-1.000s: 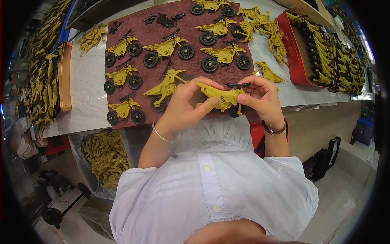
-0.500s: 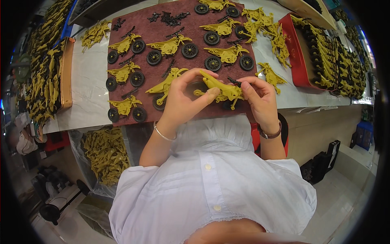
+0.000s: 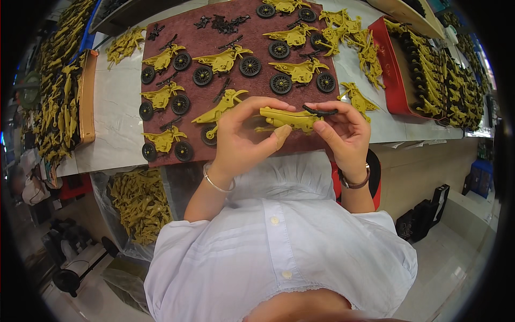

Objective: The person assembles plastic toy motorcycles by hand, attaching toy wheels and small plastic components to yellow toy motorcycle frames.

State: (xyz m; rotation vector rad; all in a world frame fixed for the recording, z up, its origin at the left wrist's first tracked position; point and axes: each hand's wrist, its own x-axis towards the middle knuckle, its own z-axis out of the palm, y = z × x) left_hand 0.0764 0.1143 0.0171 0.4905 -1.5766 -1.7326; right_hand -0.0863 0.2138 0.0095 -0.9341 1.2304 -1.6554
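Note:
Between my two hands is a yellow toy motorcycle body (image 3: 292, 119), held level above the front of the dark red mat (image 3: 198, 94). My left hand (image 3: 244, 131) grips its rear end between thumb and fingers. My right hand (image 3: 346, 131) pinches the front end, where black handlebars (image 3: 322, 111) stick out under the fingers. Just left of my left hand lies another toy motorcycle (image 3: 217, 110), with a black wheel (image 3: 208, 134) beside its lower part. Several more toy motorcycles (image 3: 222, 60) with black wheels lie in rows on the mat.
Loose black handlebars (image 3: 228, 24) lie at the mat's far side. Yellow bodies (image 3: 370, 59) are piled right of the mat and at far left (image 3: 126, 45). A red box (image 3: 389, 72) full of parts stands at right. Below the table's left side sits a bag of yellow parts (image 3: 140, 206).
The held motorcycle body has been turned, so its upper side and the handlebars now show more. My right fingers have shifted round its front end.

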